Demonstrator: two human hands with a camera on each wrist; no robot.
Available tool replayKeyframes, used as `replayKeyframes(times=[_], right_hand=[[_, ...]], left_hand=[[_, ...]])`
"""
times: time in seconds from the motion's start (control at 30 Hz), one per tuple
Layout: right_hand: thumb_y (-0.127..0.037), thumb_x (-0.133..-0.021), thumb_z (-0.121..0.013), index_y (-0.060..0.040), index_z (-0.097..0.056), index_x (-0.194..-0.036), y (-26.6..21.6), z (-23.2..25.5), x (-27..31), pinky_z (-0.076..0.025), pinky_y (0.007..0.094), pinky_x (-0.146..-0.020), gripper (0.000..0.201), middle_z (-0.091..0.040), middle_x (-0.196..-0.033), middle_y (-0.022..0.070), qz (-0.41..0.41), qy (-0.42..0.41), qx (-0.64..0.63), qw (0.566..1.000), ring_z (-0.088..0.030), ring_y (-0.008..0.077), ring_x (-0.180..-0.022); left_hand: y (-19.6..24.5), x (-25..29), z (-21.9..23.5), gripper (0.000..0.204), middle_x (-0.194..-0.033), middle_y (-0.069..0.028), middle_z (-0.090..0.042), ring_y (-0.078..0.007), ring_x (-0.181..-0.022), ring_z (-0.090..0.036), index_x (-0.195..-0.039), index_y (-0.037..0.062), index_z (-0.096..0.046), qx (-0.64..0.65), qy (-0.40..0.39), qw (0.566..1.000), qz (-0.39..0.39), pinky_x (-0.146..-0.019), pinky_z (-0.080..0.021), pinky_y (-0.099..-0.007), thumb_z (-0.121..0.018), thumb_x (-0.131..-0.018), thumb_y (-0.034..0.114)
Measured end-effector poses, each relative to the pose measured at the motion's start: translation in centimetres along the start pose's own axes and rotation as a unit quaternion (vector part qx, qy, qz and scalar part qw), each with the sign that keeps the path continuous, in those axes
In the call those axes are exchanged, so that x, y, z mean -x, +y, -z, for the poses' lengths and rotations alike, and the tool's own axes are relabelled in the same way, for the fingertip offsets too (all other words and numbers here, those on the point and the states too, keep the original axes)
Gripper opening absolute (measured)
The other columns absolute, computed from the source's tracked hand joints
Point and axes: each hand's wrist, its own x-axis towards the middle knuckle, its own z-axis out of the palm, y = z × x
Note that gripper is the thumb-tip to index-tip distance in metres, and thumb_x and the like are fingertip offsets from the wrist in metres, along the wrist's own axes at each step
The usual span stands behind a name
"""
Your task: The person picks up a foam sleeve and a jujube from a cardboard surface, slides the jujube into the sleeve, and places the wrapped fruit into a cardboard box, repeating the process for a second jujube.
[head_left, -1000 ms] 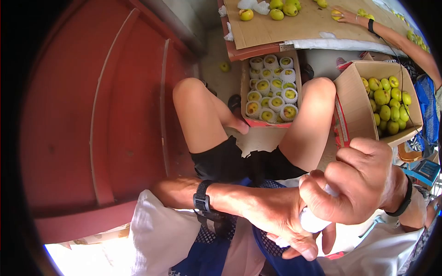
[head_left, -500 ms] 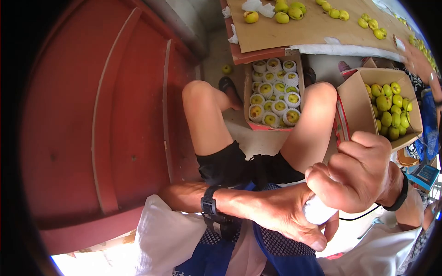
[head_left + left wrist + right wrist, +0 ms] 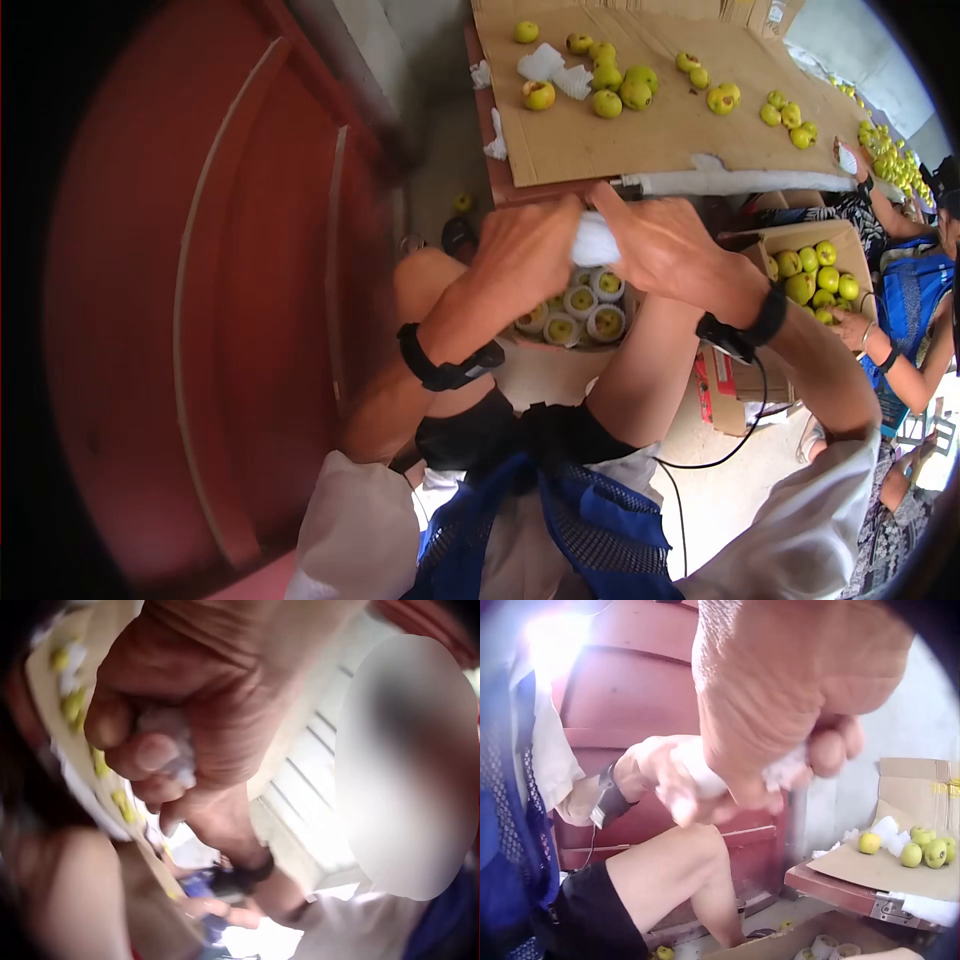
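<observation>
Both hands are raised in front of the knees around a white crumpled bundle, whose contents are hidden. My left hand has its fingers curled round one side. In the left wrist view, whitish soft material shows between those fingers and the palm. My right hand grips the other side, its thumb lying along the bundle; the right wrist view shows white stuff between its curled fingers. Partly hidden below the hands, an open carton holds apples in white foam nets.
Loose apples and torn foam nets lie on the cardboard-covered table. To the right, another person's hand reaches into a carton of bare apples. A red door stands close on the left. A cable hangs from my right wrist.
Both hands have moved forward and up from the lap's right side, still holding the white bundle, and now cover part of the netted apples. The view has tilted up towards the table.
</observation>
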Motion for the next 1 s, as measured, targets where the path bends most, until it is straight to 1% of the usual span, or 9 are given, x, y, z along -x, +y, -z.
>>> replayKeyframes(times=[0.1, 0.23, 0.3, 0.37, 0.4, 0.43, 0.67, 0.87, 1.0], right_hand=[[-0.029, -0.078, -0.081, 0.0015, -0.047, -0.121, -0.2, -0.4, -4.1, -0.056, 0.0527, -0.074, 0.062, -0.07, -0.093, 0.0303, -0.159, -0.01, -0.108, 0.981, -0.07, 0.0477, -0.087], [-0.037, -0.074, -0.088, 0.0032, -0.046, -0.127, 2.6, -4.1, -8.7, -0.057, 0.0502, -0.076, 0.078, -0.072, -0.096, 0.0259, -0.206, 0.096, -0.213, 0.95, -0.073, 0.0432, -0.084], [-0.038, -0.071, -0.093, 0.0054, -0.044, -0.131, 4.2, -5.1, -10.7, -0.057, 0.0465, -0.082, 0.089, -0.072, -0.101, 0.0196, -0.28, 0.085, -0.41, 0.864, -0.073, 0.0345, -0.089], [-0.035, -0.069, -0.095, 0.0071, -0.043, -0.133, 5.8, -5.6, -12.2, -0.056, 0.0449, -0.087, 0.093, -0.071, -0.106, 0.0195, -0.264, 0.048, -0.459, 0.847, -0.072, 0.0319, -0.096], [-0.033, -0.067, -0.096, 0.0088, -0.041, -0.135, 6.4, -5.9, -12.8, -0.055, 0.0433, -0.091, 0.097, -0.069, -0.112, 0.0194, -0.246, 0.007, -0.508, 0.825, -0.07, 0.0292, -0.103], [-0.033, -0.067, -0.096, 0.0088, -0.041, -0.135, 6.7, -6.5, -13.1, -0.055, 0.0433, -0.091, 0.097, -0.069, -0.112, 0.0194, -0.246, 0.01, -0.507, 0.826, -0.07, 0.0292, -0.103], [-0.036, -0.071, -0.092, 0.0068, -0.038, -0.145, 7.6, -9.1, -14.5, -0.052, 0.0425, -0.099, 0.101, -0.062, -0.13, 0.0208, -0.215, 0.071, -0.431, 0.874, -0.062, 0.0341, -0.121], [-0.03, -0.09, -0.076, 0.0044, -0.045, -0.143, 11.5, -8.6, -14.9, -0.059, 0.0383, -0.076, 0.07, -0.07, -0.116, 0.0145, -0.269, -0.011, -0.504, 0.821, -0.07, 0.0241, -0.105], [-0.024, -0.09, -0.077, 0.0081, -0.043, -0.141, 12.7, -11.3, -15.3, -0.057, 0.0364, -0.059, 0.069, -0.071, -0.108, 0.0194, -0.318, 0.069, -0.566, 0.757, -0.073, 0.0203, -0.09]], left_hand=[[-2.7, -2.7, 0.2, 0.043, -0.111, -0.0276, -0.069, -0.0465, -0.107, -0.066, -0.123, -0.0005, -0.054, -0.014, 0.149, 0.986, 0.077, -0.087, -0.054, -0.053, -0.066, -0.082, -0.001], [-5.7, -5.3, -0.6, 0.051, -0.117, -0.0273, -0.067, -0.0453, -0.114, -0.065, -0.135, -0.0017, -0.048, 0.095, 0.227, 0.955, 0.167, -0.092, -0.053, -0.0506, -0.066, -0.088, 0.003], [-7.6, -6.1, -1.7, 0.056, -0.124, -0.0176, -0.068, -0.0299, -0.108, -0.07, -0.14, -0.0031, -0.047, 0.229, 0.141, 0.936, 0.229, -0.09, -0.055, -0.0406, -0.071, -0.092, 0.012], [-8.5, -6.9, -2.3, 0.053, -0.131, -0.016, -0.065, -0.0268, -0.11, -0.069, -0.14, -0.003, -0.049, 0.226, 0.142, 0.943, 0.201, -0.091, -0.055, -0.0398, -0.07, -0.095, 0.017], [-8.4, -7.4, -2.5, 0.052, -0.13, -0.0156, -0.065, -0.0261, -0.11, -0.069, -0.139, -0.0036, -0.051, 0.378, 0.082, 0.891, 0.237, -0.09, -0.055, -0.0398, -0.069, -0.096, 0.019], [-8.4, -8.0, -2.6, 0.051, -0.129, -0.0152, -0.066, -0.0254, -0.11, -0.069, -0.138, -0.0041, -0.052, 0.518, 0.019, 0.813, 0.265, -0.089, -0.056, -0.0397, -0.068, -0.098, 0.022], [-12.4, -13.0, -6.3, 0.05, -0.127, -0.0156, -0.065, -0.0213, -0.108, -0.068, -0.132, -0.0067, -0.058, 0.435, 0.007, 0.854, 0.285, -0.083, -0.059, -0.0351, -0.066, -0.101, 0.031], [-14.5, -15.6, -7.9, 0.042, -0.111, -0.0136, -0.071, -0.0188, -0.091, -0.068, -0.123, -0.0057, -0.064, 0.502, -0.044, 0.824, 0.258, -0.073, -0.056, -0.0351, -0.067, -0.098, 0.028], [-15.8, -16.3, -10.8, 0.039, -0.109, -0.0103, -0.071, -0.0175, -0.089, -0.068, -0.123, -0.0023, -0.066, 0.508, -0.048, 0.816, 0.272, -0.071, -0.054, -0.0322, -0.068, -0.098, 0.026]])
